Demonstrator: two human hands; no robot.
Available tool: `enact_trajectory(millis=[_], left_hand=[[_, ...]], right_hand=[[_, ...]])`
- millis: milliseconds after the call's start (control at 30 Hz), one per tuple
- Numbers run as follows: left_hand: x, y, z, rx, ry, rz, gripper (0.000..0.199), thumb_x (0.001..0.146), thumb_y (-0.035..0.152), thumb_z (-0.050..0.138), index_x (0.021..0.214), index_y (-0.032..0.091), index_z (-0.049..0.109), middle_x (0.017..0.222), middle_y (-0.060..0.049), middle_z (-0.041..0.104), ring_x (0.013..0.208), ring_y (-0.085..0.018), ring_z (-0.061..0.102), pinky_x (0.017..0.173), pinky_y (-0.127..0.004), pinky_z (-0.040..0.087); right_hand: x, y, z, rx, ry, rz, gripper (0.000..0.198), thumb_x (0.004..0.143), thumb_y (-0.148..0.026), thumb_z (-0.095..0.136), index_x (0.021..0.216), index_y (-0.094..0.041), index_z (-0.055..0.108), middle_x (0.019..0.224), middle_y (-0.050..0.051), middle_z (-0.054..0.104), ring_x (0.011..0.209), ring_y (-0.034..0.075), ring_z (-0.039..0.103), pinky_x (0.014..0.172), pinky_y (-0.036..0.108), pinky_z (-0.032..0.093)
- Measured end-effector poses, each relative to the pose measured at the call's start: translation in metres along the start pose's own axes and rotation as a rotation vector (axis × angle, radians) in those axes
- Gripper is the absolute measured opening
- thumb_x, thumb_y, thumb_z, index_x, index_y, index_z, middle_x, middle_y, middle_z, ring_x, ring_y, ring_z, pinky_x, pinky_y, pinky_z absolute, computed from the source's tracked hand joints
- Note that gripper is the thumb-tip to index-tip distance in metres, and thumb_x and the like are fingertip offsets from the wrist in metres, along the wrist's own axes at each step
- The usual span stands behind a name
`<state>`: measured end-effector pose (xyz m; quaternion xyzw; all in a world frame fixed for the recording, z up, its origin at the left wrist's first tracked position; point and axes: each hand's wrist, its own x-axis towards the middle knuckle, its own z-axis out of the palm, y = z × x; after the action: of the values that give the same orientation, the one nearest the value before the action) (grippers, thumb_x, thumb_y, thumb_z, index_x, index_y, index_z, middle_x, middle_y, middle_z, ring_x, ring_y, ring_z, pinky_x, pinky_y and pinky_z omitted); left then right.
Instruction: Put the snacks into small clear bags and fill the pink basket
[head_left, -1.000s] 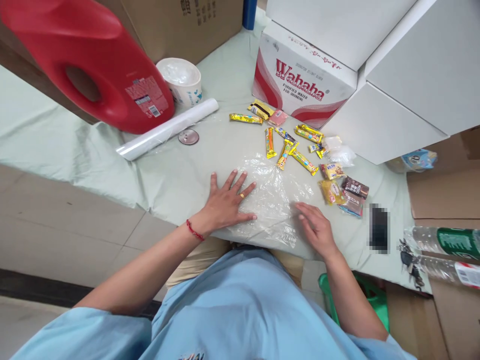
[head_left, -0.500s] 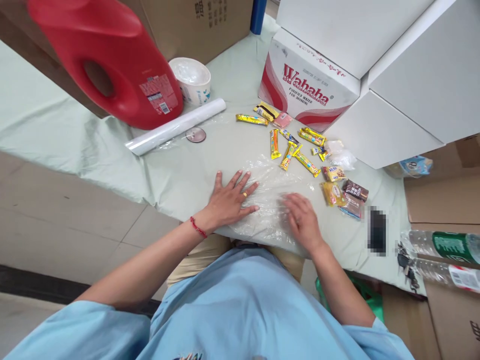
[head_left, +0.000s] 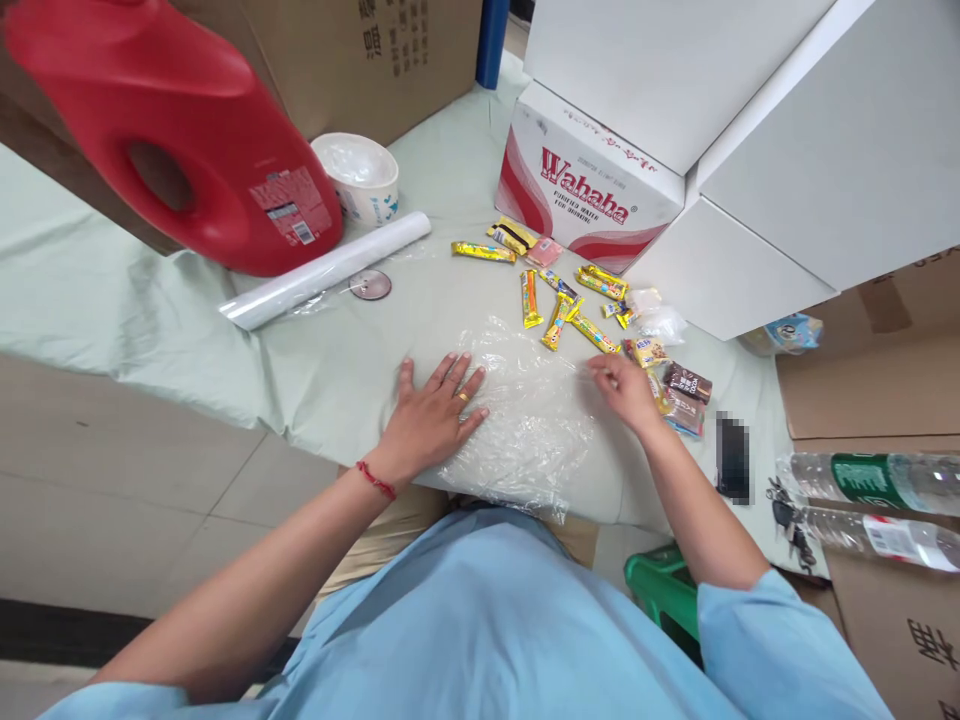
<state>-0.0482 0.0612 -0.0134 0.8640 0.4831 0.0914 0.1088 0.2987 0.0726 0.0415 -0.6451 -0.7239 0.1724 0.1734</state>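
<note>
A crinkled sheet of clear plastic film point(head_left: 517, 420) lies over the front of the table in front of me. My left hand point(head_left: 431, 415) rests flat on its left side, fingers spread. At the upper right of the sheet, my right hand point(head_left: 624, 392) has its thumb and fingers pinched together on the film's edge. Just beyond the film are several yellow-wrapped snack bars point(head_left: 595, 332). Close by my right hand are a yellow biscuit packet point(head_left: 646, 351) and a dark cocoa packet point(head_left: 688, 381).
At the left stand a red jug point(head_left: 225, 130) and a paper tub point(head_left: 375, 190), with a white plastic roll point(head_left: 330, 268) and a round disc point(head_left: 371, 285) near them. A Wahaha carton point(head_left: 585, 190) stands at the back. Bottles point(head_left: 862, 478), keys point(head_left: 787, 520) and a pixelated dark object point(head_left: 733, 458) lie right.
My right hand has moved away from me and slightly right, its fingers now closed on the film's edge. The sheet is spread wider. My left hand stays flat on it.
</note>
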Motion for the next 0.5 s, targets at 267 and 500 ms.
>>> enact_trajectory(millis=[267, 500], left_hand=[[0.001, 0.001, -0.002, 0.018, -0.003, -0.012, 0.061, 0.110, 0.051, 0.033, 0.165, 0.028, 0.040, 0.175, -0.013, 0.033, 0.163, -0.034, 0.030, 0.128, -0.076, 0.002], [0.001, 0.001, -0.002, 0.001, -0.012, -0.014, 0.060, 0.110, 0.051, 0.033, 0.166, 0.029, 0.039, 0.175, -0.012, 0.033, 0.163, -0.033, 0.028, 0.129, -0.075, 0.000]], right_hand=[[0.094, 0.007, 0.011, -0.426, -0.077, 0.321, 0.042, 0.100, -0.029, 0.051, 0.135, -0.009, 0.062, 0.142, 0.028, 0.061, 0.130, 0.042, 0.057, 0.105, 0.052, 0.048], [0.112, -0.005, 0.021, -0.223, 0.028, 0.474, 0.047, 0.108, -0.047, 0.037, 0.132, -0.012, 0.057, 0.119, 0.024, 0.074, 0.109, 0.035, 0.071, 0.088, 0.041, 0.054]])
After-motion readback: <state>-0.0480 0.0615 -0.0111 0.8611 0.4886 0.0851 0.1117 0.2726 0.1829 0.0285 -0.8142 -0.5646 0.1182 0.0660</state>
